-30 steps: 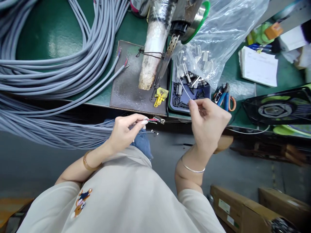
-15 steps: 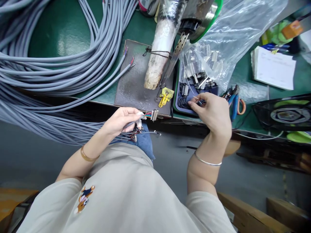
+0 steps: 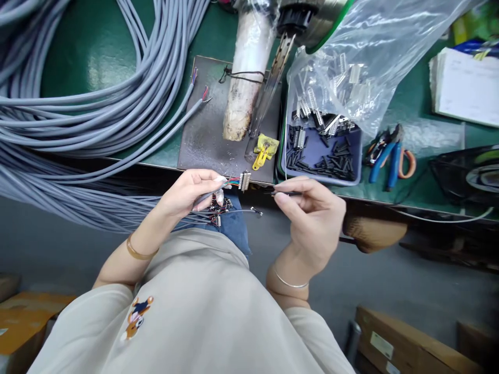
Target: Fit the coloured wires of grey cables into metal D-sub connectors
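My left hand is closed around a grey cable end, whose coloured wires run into a metal multi-pin connector just past my fingertips. My right hand pinches a short black sleeve to the right of the connector, apart from it. A thin wire hangs down to these right fingers; whether they grip it too I cannot tell. Behind my right hand, a blue-purple tray holds many black sleeves and several loose connectors. Other finished-looking connector ends lie on my lap below my left hand.
A soldering iron in a white wrapped tube points down over a dark board with a yellow clip. Grey cable coils fill the left. Blue-handled cutters and a plastic bag are at right.
My right hand has come out of the tray and moved left toward the connector, with a black sleeve in its fingers. My left hand still holds the cable, and the view has shifted slightly.
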Motion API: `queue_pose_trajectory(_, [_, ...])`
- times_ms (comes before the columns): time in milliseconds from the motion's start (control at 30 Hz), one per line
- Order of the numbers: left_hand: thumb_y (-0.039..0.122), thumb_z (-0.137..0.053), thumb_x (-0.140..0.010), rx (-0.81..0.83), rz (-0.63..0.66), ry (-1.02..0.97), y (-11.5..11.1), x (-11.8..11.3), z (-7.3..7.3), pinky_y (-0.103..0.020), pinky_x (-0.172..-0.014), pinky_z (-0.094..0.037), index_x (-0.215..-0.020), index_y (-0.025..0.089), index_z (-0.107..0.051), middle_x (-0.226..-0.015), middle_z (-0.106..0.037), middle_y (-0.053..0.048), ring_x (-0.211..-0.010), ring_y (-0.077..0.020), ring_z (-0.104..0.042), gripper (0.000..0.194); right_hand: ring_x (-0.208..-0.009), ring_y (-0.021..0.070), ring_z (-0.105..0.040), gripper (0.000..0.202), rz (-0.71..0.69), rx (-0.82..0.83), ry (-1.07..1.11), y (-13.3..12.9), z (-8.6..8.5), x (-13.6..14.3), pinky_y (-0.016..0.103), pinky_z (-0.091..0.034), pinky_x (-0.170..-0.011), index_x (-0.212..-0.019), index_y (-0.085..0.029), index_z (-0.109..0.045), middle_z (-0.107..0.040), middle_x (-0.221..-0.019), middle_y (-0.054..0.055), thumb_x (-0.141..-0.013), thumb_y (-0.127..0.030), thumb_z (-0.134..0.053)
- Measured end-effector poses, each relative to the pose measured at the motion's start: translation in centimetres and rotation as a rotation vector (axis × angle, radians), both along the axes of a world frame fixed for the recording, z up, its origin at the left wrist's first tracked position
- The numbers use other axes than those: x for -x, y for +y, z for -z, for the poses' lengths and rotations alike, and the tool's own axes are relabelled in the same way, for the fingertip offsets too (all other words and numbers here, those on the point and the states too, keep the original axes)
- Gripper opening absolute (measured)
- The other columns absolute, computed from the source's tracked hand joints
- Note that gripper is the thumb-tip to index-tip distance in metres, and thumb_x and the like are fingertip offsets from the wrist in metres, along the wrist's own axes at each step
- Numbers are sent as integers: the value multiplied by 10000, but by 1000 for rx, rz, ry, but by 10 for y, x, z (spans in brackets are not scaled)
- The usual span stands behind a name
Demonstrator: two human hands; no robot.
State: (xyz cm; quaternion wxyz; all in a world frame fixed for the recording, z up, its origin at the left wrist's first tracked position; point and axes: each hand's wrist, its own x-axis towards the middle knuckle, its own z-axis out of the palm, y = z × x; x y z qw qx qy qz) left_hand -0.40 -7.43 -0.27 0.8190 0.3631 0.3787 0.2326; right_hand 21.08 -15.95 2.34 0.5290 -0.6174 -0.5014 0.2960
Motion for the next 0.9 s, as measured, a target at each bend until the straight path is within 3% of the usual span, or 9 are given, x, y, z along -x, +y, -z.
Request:
queue_pose_trajectory(167, [433, -897, -677, 5, -15, 15, 1, -2, -1, -178, -337, -161, -694, 109, -663, -577, -692, -23, -293, -9, -372, 400, -508, 58, -375, 76, 45, 17, -65, 2, 12, 12, 248, -264, -452, -822, -208, -759, -681, -779, -3, -864, -267, -736])
queue_pose_trajectory(367, [448, -893, -684, -35, -36, 42, -2, -3, 0, -169, -321, -184, -731, 117, -674, -584, -691, -17, -292, -13, -379, 399, -501, 53, -360, 123, -5, -9, -140, 5, 11, 17, 262, -301, -478, -840, -196, -739, -682, -806, -3, -913, -290, -705])
queue_pose_trajectory(667, [363, -800, -819, -431, -232, 176, -23, -19, -5, -152, -357, -292, -819, 116, -697, -581, -624, 29, -380, -15, -413, 268, -490, 47, -331, 94, -17, -53, -222, 7, 12, 22, 264, -324, -497, -849, -199, -723, -669, -792, -22, -931, -221, -685])
queue_pose_trajectory(900, [298, -730, -874, -551, -245, 220, -28, -19, -2, -164, -437, -369, -826, 123, -699, -598, -607, 30, -446, -30, -436, 185, -487, 50, -320, 104, -23, -26, -245, 5, 12, 23, 265, -297, -480, -841, -200, -716, -665, -786, -21, -932, -238, -683])
